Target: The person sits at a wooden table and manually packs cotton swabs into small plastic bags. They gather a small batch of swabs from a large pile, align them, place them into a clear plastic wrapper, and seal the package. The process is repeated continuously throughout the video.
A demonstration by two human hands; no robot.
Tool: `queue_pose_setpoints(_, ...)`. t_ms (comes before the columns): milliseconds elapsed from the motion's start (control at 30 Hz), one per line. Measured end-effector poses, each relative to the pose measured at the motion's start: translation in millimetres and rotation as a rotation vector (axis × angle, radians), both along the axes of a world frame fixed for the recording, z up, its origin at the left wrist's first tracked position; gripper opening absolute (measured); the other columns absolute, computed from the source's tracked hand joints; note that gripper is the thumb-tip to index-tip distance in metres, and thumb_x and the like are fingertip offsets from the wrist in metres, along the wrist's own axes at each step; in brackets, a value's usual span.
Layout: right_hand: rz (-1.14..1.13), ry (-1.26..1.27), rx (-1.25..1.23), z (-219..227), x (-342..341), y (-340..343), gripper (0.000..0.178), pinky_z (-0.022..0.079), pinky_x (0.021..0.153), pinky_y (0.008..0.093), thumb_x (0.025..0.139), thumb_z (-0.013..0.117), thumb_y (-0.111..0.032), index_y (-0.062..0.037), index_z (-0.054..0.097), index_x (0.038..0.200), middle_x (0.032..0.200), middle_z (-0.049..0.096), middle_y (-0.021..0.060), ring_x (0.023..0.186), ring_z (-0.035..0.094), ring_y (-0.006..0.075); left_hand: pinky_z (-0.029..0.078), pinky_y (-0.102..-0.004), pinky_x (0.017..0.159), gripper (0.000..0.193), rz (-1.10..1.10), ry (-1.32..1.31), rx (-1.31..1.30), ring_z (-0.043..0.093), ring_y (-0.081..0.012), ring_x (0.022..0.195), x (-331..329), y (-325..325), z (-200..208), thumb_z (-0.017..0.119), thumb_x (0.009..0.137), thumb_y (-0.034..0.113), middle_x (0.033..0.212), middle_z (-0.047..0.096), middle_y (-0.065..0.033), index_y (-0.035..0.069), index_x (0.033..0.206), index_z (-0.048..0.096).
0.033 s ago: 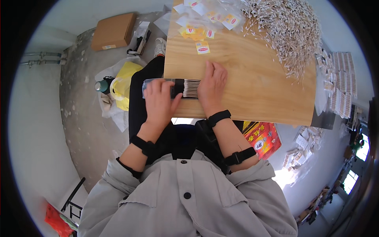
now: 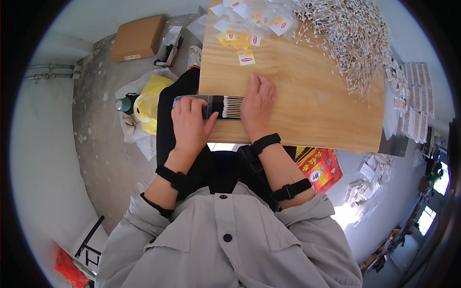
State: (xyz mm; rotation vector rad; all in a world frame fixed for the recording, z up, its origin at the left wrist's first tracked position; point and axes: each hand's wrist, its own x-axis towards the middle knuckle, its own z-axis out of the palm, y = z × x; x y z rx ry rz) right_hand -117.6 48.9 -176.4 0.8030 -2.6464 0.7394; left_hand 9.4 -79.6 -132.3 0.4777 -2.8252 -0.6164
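A flat dark tray (image 2: 217, 106) with a clear plastic sleeve (image 2: 178, 99) at its left end lies across the table's near left edge. Side by side on its right part is a row of white-tipped cotton swabs (image 2: 232, 106). My left hand (image 2: 189, 126) is closed over the sleeved end, fingers bent on the far side and thumb toward the near side. At the row's right end my right hand (image 2: 258, 106) rests against the swabs, covering their ends. Its fingers point away from me, loosely bent and slightly apart, with nothing visible in them.
A large loose heap of cotton swabs (image 2: 348, 41) covers the wooden table's (image 2: 307, 105) far right. Yellow-and-white labels (image 2: 246, 57) and clear bags lie at the far side. Packed swab bundles (image 2: 417, 96) stand right of the table. A red package (image 2: 321, 168) lies below its near edge.
My left hand has slid slightly left along the tray, baring more of its dark surface. My right hand and the swab row stay put.
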Motion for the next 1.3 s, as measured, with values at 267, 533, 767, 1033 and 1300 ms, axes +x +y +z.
queue_pose_setpoints(267, -0.010, 0.040, -0.024, 0.4, -1.5, -3.0, 0.038, 0.037, 0.103, 0.0456, 0.086, 0.054, -0.003, -0.0002, 0.055, 0.123, 0.116, 0.051, 0.0166, 0.114, 0.047, 0.0362, 0.037, -0.0450, 0.104, 0.054, -0.209, 0.112, -0.084, 0.047, -0.0327, 0.126, -23.6, 12.6, 19.5, 0.075, 0.079, 0.023, 0.132, 0.052, -0.0157, 0.003, 0.125, 0.056)
queue_pose_setpoints(533, -0.013, -0.043, -0.024, 2.2, 0.6, -3.5, 0.037, 0.030, 0.111, 0.0530, 0.090, 0.051, -0.005, 0.0009, 0.051, 0.126, 0.118, 0.049, 0.0168, 0.119, 0.046, 0.0355, 0.028, -0.0470, 0.114, 0.063, -0.226, -0.045, -0.111, 0.035, -0.0326, 0.140, 0.6, 36.0, -6.3, 0.067, 0.086, 0.026, 0.150, 0.037, -0.0183, 0.001, 0.140, 0.045)
queue_pose_setpoints(767, 0.004, -0.078, 0.009, 1.3, -1.4, -1.7, 0.039, 0.029, 0.112, 0.0537, 0.090, 0.049, -0.004, 0.0016, 0.050, 0.128, 0.122, 0.049, 0.0188, 0.124, 0.044, 0.0375, 0.044, -0.0422, 0.079, 0.027, 0.023, -0.159, -0.040, 0.057, -0.0301, 0.093, -8.8, -4.7, 3.9, 0.076, 0.077, 0.024, 0.093, 0.056, -0.0110, 0.007, 0.090, 0.060)
queue_pose_setpoints(1033, -0.015, -0.067, -0.001, -3.4, 2.0, -3.0, 0.038, 0.028, 0.114, 0.0528, 0.090, 0.049, -0.005, -0.0001, 0.051, 0.128, 0.124, 0.048, 0.0174, 0.126, 0.043, 0.0352, 0.047, -0.0420, 0.085, 0.024, 0.020, -0.516, -0.270, 0.063, -0.0278, 0.095, -36.3, -0.1, 13.4, 0.067, 0.080, 0.026, 0.093, 0.064, -0.0111, 0.004, 0.089, 0.067)
queue_pose_setpoints(1300, -0.014, -0.068, -0.007, 3.1, 2.6, -4.0, 0.039, 0.029, 0.113, 0.0527, 0.090, 0.048, -0.005, 0.0006, 0.051, 0.128, 0.124, 0.049, 0.0167, 0.127, 0.043, 0.0342, 0.046, -0.0431, 0.071, 0.012, -0.019, -0.371, -0.141, 0.063, -0.0284, 0.078, -31.4, -13.8, 17.8, 0.067, 0.076, 0.019, 0.078, 0.062, -0.0075, 0.008, 0.073, 0.064)
